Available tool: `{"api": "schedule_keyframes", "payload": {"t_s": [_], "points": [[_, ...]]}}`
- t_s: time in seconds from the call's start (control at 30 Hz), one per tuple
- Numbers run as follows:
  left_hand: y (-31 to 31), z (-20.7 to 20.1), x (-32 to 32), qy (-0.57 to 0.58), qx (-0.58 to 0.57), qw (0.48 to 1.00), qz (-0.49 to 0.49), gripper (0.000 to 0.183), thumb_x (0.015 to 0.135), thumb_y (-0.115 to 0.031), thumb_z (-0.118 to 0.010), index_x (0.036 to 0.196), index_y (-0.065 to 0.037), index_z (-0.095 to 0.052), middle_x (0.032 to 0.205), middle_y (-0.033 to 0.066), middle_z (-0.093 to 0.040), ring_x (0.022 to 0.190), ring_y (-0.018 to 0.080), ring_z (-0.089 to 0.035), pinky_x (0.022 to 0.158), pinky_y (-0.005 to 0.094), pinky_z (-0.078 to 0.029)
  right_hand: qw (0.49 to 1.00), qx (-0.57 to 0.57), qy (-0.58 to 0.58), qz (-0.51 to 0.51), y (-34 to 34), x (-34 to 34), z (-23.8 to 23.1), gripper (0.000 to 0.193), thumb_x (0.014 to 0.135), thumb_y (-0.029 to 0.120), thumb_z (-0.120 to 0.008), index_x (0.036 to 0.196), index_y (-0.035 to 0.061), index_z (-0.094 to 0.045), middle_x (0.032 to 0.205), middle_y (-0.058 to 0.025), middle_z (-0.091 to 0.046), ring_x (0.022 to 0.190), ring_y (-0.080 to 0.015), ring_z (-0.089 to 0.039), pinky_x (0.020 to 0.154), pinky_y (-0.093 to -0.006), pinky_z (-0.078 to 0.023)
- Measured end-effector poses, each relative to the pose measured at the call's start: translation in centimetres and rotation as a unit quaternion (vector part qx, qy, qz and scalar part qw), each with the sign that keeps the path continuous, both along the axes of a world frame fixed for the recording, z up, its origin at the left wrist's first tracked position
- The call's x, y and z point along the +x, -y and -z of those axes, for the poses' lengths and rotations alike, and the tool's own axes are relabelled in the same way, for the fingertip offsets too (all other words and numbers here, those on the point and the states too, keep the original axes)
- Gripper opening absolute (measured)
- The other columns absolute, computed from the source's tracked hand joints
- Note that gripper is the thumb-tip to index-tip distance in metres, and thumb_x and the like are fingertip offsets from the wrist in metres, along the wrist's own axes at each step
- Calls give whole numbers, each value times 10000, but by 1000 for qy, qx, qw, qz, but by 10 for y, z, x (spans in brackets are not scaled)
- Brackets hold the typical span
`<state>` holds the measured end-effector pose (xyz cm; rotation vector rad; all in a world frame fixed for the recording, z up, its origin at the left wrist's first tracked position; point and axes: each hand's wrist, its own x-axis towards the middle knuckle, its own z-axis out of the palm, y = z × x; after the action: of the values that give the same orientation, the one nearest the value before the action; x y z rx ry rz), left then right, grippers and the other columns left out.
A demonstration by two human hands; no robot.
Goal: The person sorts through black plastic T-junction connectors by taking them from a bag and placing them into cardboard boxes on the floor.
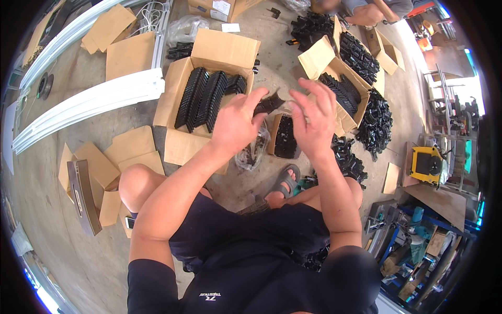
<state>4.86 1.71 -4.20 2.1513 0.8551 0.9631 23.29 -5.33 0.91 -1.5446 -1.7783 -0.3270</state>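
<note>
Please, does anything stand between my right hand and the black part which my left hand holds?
Nothing visible does. Only an open gap lies between your right hand and the black part in your left hand. The small box is lower down, on the floor.

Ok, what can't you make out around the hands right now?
All in the head view:
Black part: its near end is hidden by the left hand.
Right hand: anything between the fingertips is too small and blurred to tell.
Clear bag: contents obscured by wrinkled, shiny plastic.
Other person: cut off by the top edge.
</note>
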Motion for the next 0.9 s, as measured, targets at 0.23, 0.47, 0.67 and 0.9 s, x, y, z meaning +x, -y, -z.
{"api": "schedule_keyframes", "payload": {"t_s": [0.23,0.47,0.67,0.9], "points": [[-10,-6,-1,130,-262,955,-42,274,874,-28,-772,1139,18,-719,1039,60,-754,869,61,-659,771,232,-540,955,-258,-120,80,-6,24,104,143,898,132,-641,884,34,-744,952,-181,-715,901,-373,-695,815,-438,-561],[-25,-23,-1,273,-346,896,-45,271,895,-1,-752,1147,61,-676,1033,114,-742,908,105,-677,813,249,-556,849,-523,-63,40,42,-42,289,113,862,171,-667,882,85,-739,960,-175,-713,920,-367,-695,837,-461,-564],[-28,-25,-3,379,-414,825,-60,273,894,0,-759,1146,40,-662,1015,117,-742,872,135,-695,772,276,-569,872,-486,65,9,59,-72,354,159,896,165,-598,965,56,-690,1040,-138,-688,1034,-314,-672,834,-426,-584],[-30,-33,-22,451,-535,710,-79,256,941,-12,-700,1184,15,-624,1084,156,-725,929,223,-718,803,328,-582,852,-508,119,-32,55,-79,343,183,858,127,-588,983,29,-679,1035,-149,-688,1010,-301,-677,824,-403,-588]]}}
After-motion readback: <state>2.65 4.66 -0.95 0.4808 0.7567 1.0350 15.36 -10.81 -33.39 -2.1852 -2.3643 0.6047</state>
